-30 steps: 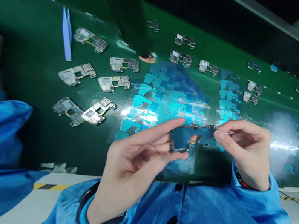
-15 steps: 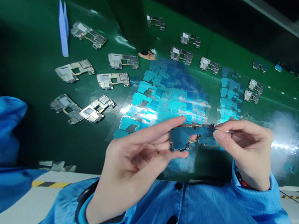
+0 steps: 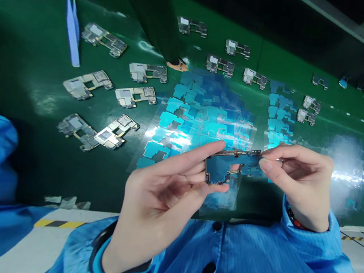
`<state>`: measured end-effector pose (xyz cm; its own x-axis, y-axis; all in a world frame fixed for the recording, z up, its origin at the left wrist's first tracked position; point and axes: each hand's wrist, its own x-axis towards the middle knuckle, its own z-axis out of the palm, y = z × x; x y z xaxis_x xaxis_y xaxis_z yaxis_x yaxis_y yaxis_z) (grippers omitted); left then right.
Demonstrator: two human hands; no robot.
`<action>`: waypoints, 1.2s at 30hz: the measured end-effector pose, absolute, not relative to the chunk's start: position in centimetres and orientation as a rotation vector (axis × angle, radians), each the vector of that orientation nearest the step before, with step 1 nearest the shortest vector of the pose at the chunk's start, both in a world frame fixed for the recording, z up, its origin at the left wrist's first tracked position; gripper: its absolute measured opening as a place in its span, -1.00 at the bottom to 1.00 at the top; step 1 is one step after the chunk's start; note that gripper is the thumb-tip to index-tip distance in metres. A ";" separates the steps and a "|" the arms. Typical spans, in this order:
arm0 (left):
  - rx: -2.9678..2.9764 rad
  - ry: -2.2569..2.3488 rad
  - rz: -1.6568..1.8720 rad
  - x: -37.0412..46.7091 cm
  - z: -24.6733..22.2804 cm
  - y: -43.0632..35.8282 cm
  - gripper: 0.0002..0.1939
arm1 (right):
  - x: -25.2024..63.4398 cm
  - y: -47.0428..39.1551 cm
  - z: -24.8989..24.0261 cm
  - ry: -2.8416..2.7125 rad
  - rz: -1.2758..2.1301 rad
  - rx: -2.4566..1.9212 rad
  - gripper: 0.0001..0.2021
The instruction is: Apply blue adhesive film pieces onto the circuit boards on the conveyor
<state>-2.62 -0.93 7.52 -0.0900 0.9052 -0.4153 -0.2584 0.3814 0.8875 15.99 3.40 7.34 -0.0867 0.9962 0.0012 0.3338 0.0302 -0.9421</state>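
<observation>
Fingers: our left hand (image 3: 159, 188) and right hand (image 3: 294, 183) pinch the circuit board (image 3: 229, 165) by its ends.
Care: we grip edges only, level above the worktop (image 3: 35, 98).

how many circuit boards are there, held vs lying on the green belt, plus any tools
circuit board held between left hand and right hand: 1
bare circuit boards lying on the green belt that can be made out: 15, first at; far ones are blurred
blue tweezers: 1
total: 17
</observation>
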 end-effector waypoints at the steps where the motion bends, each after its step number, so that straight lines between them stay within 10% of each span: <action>1: 0.665 1.305 1.104 -2.6 7.5 -0.9 -0.62 | 16.0 3.4 7.4 -1.531 1.081 -1.404 -0.94; 36: 0.741 1.387 1.291 -1.2 5.8 -0.1 -0.79 | 15.2 3.2 6.9 -1.444 1.195 -1.306 -0.87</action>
